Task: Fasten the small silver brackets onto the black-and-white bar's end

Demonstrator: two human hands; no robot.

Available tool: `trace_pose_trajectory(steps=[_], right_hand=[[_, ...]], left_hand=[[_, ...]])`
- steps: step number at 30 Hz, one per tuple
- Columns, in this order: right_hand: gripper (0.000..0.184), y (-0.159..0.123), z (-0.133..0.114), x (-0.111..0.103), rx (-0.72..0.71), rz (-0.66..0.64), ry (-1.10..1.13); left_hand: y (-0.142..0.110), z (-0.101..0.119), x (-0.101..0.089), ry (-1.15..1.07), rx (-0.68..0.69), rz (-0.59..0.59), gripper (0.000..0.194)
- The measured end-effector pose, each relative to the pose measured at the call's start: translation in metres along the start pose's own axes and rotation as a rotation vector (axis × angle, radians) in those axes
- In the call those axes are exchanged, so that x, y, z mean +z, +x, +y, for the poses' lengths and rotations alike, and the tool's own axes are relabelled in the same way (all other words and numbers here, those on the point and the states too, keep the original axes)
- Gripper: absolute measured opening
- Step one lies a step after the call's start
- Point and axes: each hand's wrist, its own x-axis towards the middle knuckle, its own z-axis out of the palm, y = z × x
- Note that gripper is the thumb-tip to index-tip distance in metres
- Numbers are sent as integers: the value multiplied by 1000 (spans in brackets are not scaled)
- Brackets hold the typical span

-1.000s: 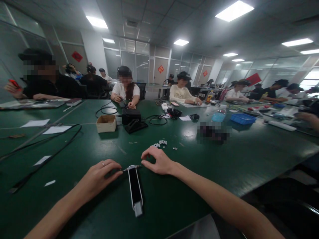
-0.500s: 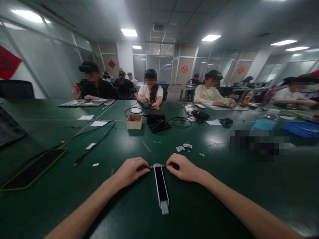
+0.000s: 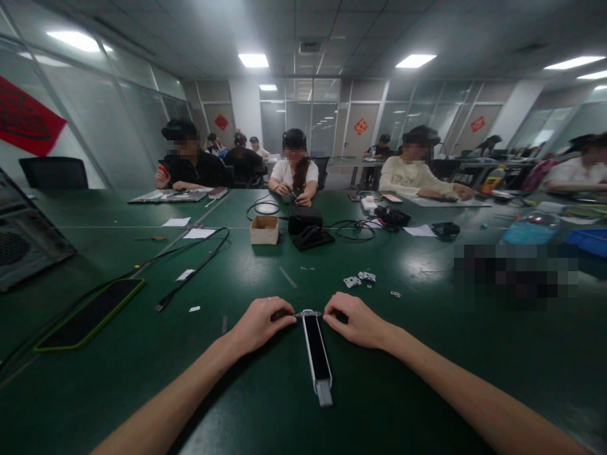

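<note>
A long, narrow device (image 3: 317,347) with a white frame, a black face and a pale grey tab (image 3: 325,393) at its near end lies on the green table (image 3: 379,404) in front of me. Across its far end runs a thin grey crosspiece (image 3: 310,314), too small to make out well. My left hand (image 3: 265,323) pinches this piece's left end between thumb and fingers. On the other side, my right hand (image 3: 355,320) is closed at the right end, its fingertips curled in. Beyond my right hand lie several small white pieces (image 3: 352,282).
A phone-like slab with a green edge (image 3: 92,316) and a black cable (image 3: 203,265) lie to the left. Farther off stand a small cardboard box (image 3: 264,230) and a black box (image 3: 305,220). A blue tray (image 3: 588,242) is at far right. Several people sit across the table.
The view has turned slightly left, so everything appears shifted to the right, and more of the dark case at left shows. Both hands keep their place at the device's far end.
</note>
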Motion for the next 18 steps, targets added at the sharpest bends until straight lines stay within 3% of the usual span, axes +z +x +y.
trace_pose_trajectory(steps=[8,12,15,18], right_hand=[[15,1,-6,-3,-25,-20,-12],[14,3,8,-25,-21,2,-186],[17,-2,33,-58,147,45,-379],[18,-17,65,-92,489,-28,-476]], left_hand=[[2,5,6,53,-13,11,15],[1,4,5,63,4,16,17],[1,1,4,64,1,21,20],[1,0,3,61,1,8,19]])
